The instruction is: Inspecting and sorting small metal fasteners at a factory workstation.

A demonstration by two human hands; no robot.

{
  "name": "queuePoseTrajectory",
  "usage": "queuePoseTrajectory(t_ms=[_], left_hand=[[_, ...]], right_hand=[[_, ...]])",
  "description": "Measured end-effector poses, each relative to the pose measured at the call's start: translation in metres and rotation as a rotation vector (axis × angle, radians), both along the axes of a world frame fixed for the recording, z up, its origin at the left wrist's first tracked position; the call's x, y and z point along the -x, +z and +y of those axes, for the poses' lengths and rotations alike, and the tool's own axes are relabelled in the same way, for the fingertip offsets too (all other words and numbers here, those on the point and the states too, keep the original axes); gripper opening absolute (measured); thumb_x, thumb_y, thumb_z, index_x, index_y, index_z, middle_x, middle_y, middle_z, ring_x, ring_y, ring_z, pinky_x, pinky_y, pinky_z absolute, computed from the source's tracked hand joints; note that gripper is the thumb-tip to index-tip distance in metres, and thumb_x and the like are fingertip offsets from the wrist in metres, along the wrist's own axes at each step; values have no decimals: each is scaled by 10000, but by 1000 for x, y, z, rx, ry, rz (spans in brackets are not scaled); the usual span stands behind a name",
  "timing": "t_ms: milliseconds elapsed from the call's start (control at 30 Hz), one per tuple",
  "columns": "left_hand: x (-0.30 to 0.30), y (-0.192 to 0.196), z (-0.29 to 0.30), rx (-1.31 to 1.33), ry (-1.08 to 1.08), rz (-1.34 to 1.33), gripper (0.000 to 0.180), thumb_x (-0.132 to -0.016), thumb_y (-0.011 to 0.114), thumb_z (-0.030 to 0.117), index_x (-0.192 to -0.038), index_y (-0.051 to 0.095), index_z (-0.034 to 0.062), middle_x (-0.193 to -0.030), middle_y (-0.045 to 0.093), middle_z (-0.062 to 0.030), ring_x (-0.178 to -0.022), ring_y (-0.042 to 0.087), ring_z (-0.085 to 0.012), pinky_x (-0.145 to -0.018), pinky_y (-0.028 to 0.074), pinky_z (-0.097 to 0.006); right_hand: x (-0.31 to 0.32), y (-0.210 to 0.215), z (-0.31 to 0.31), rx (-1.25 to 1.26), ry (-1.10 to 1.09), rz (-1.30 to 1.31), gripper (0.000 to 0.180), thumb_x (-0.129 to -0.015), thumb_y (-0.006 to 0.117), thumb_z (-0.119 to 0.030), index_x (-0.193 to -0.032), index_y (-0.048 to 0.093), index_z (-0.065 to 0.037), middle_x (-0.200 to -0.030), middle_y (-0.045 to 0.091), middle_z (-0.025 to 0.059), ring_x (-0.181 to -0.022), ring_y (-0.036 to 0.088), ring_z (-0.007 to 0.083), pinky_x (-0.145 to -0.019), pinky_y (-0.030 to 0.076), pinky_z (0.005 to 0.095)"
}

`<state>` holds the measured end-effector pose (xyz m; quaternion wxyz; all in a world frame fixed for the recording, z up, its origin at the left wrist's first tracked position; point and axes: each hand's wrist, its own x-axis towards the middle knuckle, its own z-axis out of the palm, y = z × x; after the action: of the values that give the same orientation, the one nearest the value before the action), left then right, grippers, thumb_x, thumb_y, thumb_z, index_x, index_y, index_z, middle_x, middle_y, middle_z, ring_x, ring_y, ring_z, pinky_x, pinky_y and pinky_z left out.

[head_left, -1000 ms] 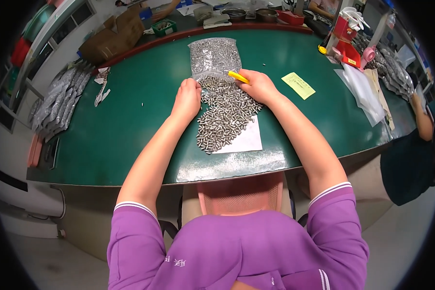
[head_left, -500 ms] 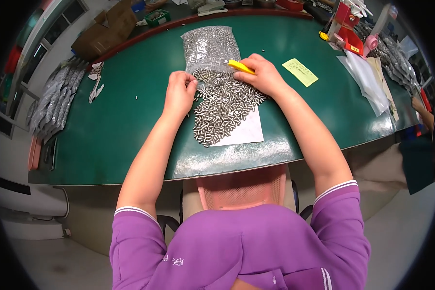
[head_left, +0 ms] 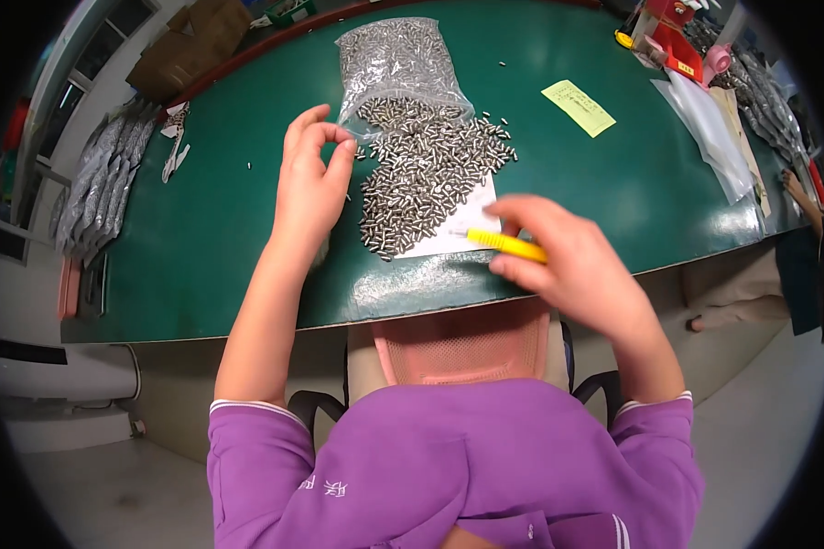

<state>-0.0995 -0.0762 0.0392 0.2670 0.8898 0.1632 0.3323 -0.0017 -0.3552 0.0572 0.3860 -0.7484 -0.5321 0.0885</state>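
1. Yellow pen-like tool (head_left: 506, 244) sits in the right hand (head_left: 572, 265), fingers curled shut around it, tip pointing left over the near edge of the white sheet (head_left: 462, 224). Hand is blurred.
2. Pile of small silver metal pieces (head_left: 426, 174) is spread on that sheet, mid-table, just beyond the tool tip.
3. Left hand (head_left: 309, 188) hovers at the pile's left edge, thumb and forefinger pinched nearly together; cannot tell if a piece is between them.
4. Clear plastic bag (head_left: 395, 59) holding more of the same pieces lies at the pile's far end, mouth toward it.
5. All on a green table (head_left: 201, 247).
6. Yellow note (head_left: 578, 107) lies right of the pile, clear bags (head_left: 710, 137) farther right, red tool (head_left: 670, 41) at the far right corner.
7. Silver packets (head_left: 87, 197) are stacked on the left edge.
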Motion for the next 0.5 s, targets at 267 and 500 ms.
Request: queuePoseTrajectory(t_ms=[267,500], left_hand=[[39,-20,-35,166,-71,173,82,-940,590,90,-995,552,41,-1464,412,-272,-1382,400,-399,-1091,362,-443],[51,-18,-72,-61,-164,22,105,-846,682,55,-922,610,50,-1423,456,-233,-1369,385,-443,-1103,332,-495]], right_hand=[[23,-21,2,163,26,-215,541,-725,745,-72,-1249,625,-124,-1322,582,63,-1008,633,279,-851,537,377],[22,-22,-7,165,73,-323,604,-701,778,-133,-1274,593,-86,-1331,561,66,-880,621,228,-760,551,342]])
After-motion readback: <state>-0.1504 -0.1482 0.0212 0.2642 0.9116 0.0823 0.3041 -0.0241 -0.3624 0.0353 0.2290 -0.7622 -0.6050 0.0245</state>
